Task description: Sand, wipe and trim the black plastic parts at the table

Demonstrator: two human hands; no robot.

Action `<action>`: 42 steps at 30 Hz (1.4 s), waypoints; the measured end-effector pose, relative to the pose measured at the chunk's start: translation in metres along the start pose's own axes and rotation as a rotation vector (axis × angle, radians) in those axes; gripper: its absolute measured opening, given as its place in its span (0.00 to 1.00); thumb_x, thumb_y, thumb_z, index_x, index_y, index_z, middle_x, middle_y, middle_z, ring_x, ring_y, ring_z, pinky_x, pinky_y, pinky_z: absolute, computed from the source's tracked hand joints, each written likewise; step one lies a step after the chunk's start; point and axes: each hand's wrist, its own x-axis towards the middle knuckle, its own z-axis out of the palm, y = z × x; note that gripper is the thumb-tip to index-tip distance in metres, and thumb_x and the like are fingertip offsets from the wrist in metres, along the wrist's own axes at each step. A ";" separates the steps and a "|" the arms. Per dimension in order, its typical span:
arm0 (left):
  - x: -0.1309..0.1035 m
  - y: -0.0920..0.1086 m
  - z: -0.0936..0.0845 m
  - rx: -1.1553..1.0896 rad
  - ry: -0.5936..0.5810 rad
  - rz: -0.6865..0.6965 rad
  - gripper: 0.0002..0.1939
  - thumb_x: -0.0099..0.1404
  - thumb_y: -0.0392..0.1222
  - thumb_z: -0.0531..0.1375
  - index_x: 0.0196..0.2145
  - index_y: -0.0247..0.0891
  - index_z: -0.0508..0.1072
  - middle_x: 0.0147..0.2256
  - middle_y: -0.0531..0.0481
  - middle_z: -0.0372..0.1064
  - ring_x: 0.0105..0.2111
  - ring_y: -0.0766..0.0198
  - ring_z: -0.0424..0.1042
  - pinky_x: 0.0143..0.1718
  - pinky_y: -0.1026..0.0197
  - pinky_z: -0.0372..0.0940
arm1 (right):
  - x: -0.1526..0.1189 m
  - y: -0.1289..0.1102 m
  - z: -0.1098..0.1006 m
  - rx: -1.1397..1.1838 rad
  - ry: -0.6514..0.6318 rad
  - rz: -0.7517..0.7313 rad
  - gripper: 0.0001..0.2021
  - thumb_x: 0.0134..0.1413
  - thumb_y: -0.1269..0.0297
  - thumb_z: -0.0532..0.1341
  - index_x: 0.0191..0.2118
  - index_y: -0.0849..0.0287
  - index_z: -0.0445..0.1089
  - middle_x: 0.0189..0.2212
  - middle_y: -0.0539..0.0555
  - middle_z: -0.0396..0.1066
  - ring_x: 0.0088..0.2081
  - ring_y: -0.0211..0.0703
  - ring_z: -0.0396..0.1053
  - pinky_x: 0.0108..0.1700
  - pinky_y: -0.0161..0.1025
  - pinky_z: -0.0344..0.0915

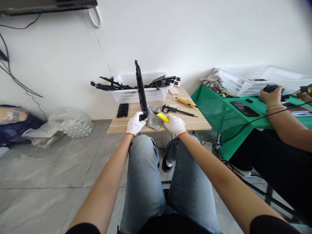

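Note:
My left hand (135, 124), in a white glove, is closed around the lower end of a long black plastic part (140, 87), which stands nearly upright above the table's front edge. In my right hand (175, 124), also gloved, is a yellow utility knife (162, 117), its tip pointing left toward the black part. A grey cloth (154, 121) lies on the wooden table (117, 127) between and beneath the hands. Behind the right hand rests a black caliper (179, 110).
At the table's back, a white basket (136, 97) holds several black parts that stick out sideways. A black phone (123, 110), a yellow pen-like tool (185, 102) and a pale phone (174, 91) lie around. On the right, another person's hands work over a green-covered table (229, 113).

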 end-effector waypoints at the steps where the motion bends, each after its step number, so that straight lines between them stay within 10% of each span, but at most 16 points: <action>1: 0.000 0.000 0.000 0.010 0.005 0.002 0.23 0.64 0.54 0.63 0.56 0.48 0.70 0.45 0.49 0.80 0.47 0.53 0.78 0.43 0.60 0.68 | 0.001 0.000 0.000 0.002 -0.001 0.001 0.19 0.63 0.53 0.56 0.55 0.56 0.68 0.44 0.61 0.77 0.45 0.57 0.76 0.44 0.45 0.68; 42: 0.003 0.005 0.004 0.117 0.050 0.040 0.26 0.65 0.59 0.60 0.57 0.49 0.70 0.41 0.47 0.81 0.44 0.50 0.79 0.40 0.59 0.68 | 0.004 -0.004 -0.007 -0.001 -0.023 0.020 0.19 0.63 0.53 0.54 0.54 0.55 0.69 0.46 0.60 0.76 0.48 0.56 0.75 0.46 0.45 0.68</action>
